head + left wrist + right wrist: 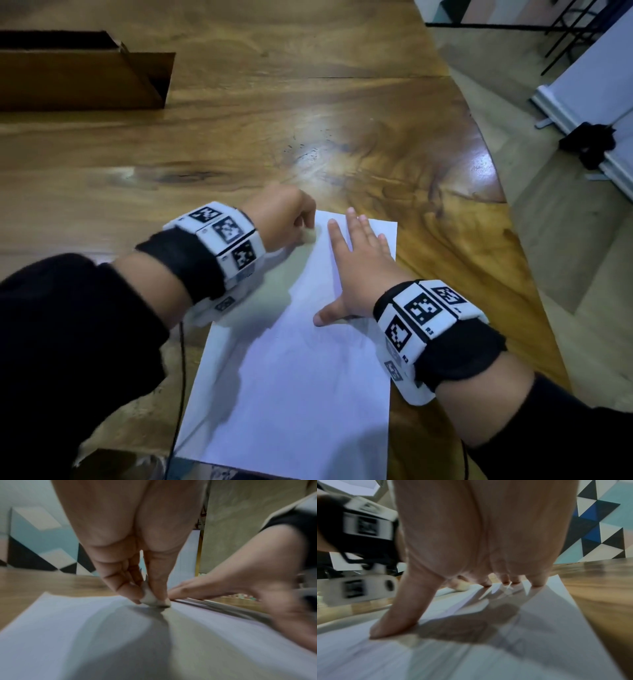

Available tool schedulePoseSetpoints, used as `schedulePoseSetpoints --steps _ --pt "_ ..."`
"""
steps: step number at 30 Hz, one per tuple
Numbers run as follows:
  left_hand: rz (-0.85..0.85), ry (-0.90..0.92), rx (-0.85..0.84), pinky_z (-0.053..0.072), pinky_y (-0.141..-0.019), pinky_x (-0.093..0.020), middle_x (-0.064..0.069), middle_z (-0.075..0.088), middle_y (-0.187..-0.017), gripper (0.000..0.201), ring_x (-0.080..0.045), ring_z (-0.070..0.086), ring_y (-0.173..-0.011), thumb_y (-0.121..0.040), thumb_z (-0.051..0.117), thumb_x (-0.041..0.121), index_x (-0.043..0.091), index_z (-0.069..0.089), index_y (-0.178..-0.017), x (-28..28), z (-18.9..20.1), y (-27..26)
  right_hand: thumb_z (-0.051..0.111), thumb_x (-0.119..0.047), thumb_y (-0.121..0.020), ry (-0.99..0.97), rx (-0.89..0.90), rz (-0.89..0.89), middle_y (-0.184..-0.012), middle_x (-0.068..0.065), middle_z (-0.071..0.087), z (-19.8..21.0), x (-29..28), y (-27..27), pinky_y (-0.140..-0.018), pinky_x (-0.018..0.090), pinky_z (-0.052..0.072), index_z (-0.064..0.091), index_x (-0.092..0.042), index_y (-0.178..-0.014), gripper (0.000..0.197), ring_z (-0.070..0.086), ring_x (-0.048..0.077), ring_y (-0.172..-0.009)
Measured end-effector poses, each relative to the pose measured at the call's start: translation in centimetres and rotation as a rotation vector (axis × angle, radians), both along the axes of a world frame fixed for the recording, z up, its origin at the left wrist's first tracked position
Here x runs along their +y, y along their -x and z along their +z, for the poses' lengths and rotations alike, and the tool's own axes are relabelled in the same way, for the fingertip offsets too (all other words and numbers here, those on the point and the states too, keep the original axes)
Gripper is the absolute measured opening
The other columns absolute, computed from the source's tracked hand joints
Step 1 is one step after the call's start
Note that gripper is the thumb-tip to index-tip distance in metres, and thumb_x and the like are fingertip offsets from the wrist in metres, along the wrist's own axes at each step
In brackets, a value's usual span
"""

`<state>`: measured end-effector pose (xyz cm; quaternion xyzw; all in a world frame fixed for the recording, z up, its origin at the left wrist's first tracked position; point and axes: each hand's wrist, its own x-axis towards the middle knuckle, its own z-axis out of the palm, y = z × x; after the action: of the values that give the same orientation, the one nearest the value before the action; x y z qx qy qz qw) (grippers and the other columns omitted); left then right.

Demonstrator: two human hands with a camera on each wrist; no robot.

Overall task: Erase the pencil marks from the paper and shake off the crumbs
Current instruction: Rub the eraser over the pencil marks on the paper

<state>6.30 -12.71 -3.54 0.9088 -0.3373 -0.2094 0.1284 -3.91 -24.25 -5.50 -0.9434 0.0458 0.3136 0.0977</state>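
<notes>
A white sheet of paper (301,377) lies on the wooden table (239,137), with faint pencil lines near its middle. My left hand (291,222) pinches a small white eraser (310,236) and presses it on the paper's far left corner. In the left wrist view the eraser (150,599) sits between fingertip and thumb, touching the sheet (68,628). My right hand (356,260) lies flat on the paper's far right part, fingers spread, thumb out to the left. The right wrist view shows the thumb and fingertips (537,582) pressed on the sheet (556,615).
A brown cardboard box (82,75) stands at the table's far left. The table's curved edge (493,164) runs on the right, with floor and a white stand (589,113) beyond. A thin black cable (181,377) hangs by the paper's left edge.
</notes>
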Motion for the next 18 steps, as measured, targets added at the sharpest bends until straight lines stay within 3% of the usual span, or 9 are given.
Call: schedulePoseSetpoints --steps 3,5,8,12,15,18 --pt "0.015 0.028 -0.072 0.032 -0.064 -0.024 -0.002 0.051 -0.076 0.008 -0.023 0.050 -0.075 -0.080 0.061 0.013 0.009 0.062 -0.087 -1.1 0.0 0.0 0.075 -0.065 -0.061 0.033 0.002 0.014 -0.150 0.012 -0.037 0.0 0.1 -0.1 -0.116 0.045 -0.007 -0.025 -0.015 -0.147 0.142 -0.029 0.028 -0.141" --pt "-0.023 0.045 -0.067 0.028 -0.061 -0.024 -0.001 0.049 -0.074 0.007 -0.024 0.048 -0.074 -0.078 0.059 0.009 0.014 0.057 -0.074 0.1 -0.4 1.0 0.077 -0.063 -0.061 0.017 -0.005 0.004 -0.151 0.012 -0.037 0.0 0.1 -0.1 -0.116 0.045 -0.008 -0.024 -0.014 -0.148 0.142 -0.029 0.028 -0.141" --pt "-0.160 -0.088 0.072 0.030 -0.054 -0.025 0.004 0.050 -0.064 0.035 -0.020 0.047 -0.068 -0.073 0.063 0.009 0.026 0.039 -0.055 2.1 -0.3 2.3 0.079 -0.061 -0.059 -0.009 -0.013 -0.011 -0.151 0.011 -0.036 0.0 0.1 0.0 -0.116 0.044 -0.009 -0.023 -0.014 -0.148 0.143 -0.029 0.027 -0.141" --pt "-0.170 -0.235 0.181 0.039 -0.059 -0.023 0.013 0.049 -0.059 0.019 -0.013 0.048 -0.064 -0.067 0.073 0.010 0.022 0.059 -0.069 1.8 0.7 1.3 0.079 -0.061 -0.058 -0.005 -0.016 -0.006 -0.151 0.012 -0.036 -0.1 0.1 0.0 -0.116 0.045 -0.008 -0.023 -0.016 -0.148 0.143 -0.029 0.027 -0.141" --pt "-0.002 -0.048 0.023 0.036 -0.062 -0.023 0.009 0.051 -0.060 0.014 -0.017 0.051 -0.068 -0.069 0.073 0.016 0.015 0.066 -0.082 -0.1 0.9 -0.4 0.078 -0.062 -0.060 0.008 -0.013 0.001 -0.151 0.012 -0.036 0.0 0.1 0.0 -0.116 0.045 -0.008 -0.023 -0.020 -0.148 0.141 -0.029 0.027 -0.141" --pt "0.007 0.003 -0.079 0.034 -0.064 -0.024 0.000 0.053 -0.072 0.012 -0.020 0.049 -0.072 -0.076 0.067 0.019 0.010 0.065 -0.084 -1.4 0.5 -0.7 0.077 -0.063 -0.061 0.022 0.005 0.006 -0.151 0.012 -0.036 0.2 0.1 -0.1 -0.117 0.045 -0.007 -0.024 -0.020 -0.148 0.139 -0.029 0.028 -0.141"
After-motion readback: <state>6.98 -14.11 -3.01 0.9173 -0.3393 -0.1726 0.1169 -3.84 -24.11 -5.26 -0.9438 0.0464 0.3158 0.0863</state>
